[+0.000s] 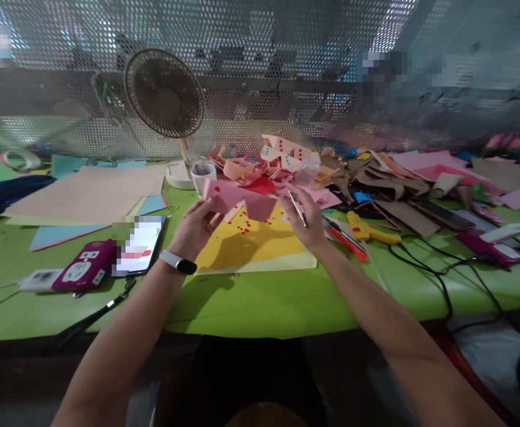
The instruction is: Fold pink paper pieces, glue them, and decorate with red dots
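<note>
My left hand (196, 224), with a watch band at the wrist, is closed on the left end of a folded piece of pink paper (260, 206). A small red dot shows on that paper near my thumb. In my right hand (305, 220) is a slim silver tool that looks like tweezers (297, 209), slanting across the fingers. The right fingertips are beside the paper's right end; whether they touch it I cannot tell. Below the paper lies a yellow sheet (260, 252) scattered with several tiny red pieces (244, 229).
Behind my hands stand a white cup (203, 172), a heap of cut paper (242, 169) and a fan (164, 92). A phone (139, 246) and purple power strip (85, 267) lie left. A yellow glue gun (371, 230), orange cutter (346, 240) and cables are right.
</note>
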A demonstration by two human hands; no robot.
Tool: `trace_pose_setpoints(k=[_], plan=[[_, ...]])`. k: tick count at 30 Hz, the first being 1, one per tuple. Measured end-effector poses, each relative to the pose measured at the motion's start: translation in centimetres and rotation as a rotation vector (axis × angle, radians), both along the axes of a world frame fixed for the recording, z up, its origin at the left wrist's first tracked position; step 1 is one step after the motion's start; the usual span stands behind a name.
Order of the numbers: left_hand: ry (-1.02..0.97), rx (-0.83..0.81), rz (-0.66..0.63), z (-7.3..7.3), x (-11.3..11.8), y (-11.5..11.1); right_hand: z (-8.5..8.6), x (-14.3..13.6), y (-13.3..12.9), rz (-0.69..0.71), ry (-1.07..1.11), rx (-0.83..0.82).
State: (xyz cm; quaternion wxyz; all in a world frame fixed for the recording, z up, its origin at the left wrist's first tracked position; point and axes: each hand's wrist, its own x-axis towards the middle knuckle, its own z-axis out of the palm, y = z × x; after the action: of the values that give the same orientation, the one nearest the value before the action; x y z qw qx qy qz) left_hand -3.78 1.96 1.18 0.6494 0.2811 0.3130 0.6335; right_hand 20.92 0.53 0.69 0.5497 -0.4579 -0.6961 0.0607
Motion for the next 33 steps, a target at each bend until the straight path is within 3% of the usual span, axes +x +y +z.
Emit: trace_pose_setpoints(k=[4, 8, 10, 13, 17, 23, 26, 30, 33], plan=[[-0.117, 0.045, 0.241, 1.0, -1.4, 1.2, 0.3, 1.0, 0.4, 0.017, -0.229, 0.012], [-0.154, 0.011, 0.323, 0.7, -2.3, 1.8, -0.8, 0.9, 1.1, 0.302, -0.709, -0.14], [-0.147, 0.008, 0.312, 0.5, -2.4, 2.0, -1.5, 0.5, 1.3, 0.383, -0.843, -0.179], [-0.153, -0.003, 0.305, 0.3, -2.5, 2.1, -1.8, -0.3, 0.8, 0.375, -1.016, -0.187], [-0.194, -0.028, 0.336, 0.5, -2.3, 1.9, -0.7, -1.0, -0.5, 0.297, -1.251, -0.198], [-0.199, -0.05, 0.335, 0.3, -2.2, 1.9, -0.6, -1.8, -1.4, 0.228, -1.33, -0.221], [-0.197, -0.045, 0.331, 0.0, -2.2, 2.0, -0.8, -1.4, -1.4, 0.271, -1.357, -0.201], [-0.204, -0.067, 0.349, -0.2, -2.2, 2.2, 0.0, 1.8, -1.9, 0.277, -1.216, -0.153], [-0.215, -0.102, 0.359, -0.3, -2.1, 2.3, 0.9, 6.1, -2.8, 0.052, -1.065, -0.159]])
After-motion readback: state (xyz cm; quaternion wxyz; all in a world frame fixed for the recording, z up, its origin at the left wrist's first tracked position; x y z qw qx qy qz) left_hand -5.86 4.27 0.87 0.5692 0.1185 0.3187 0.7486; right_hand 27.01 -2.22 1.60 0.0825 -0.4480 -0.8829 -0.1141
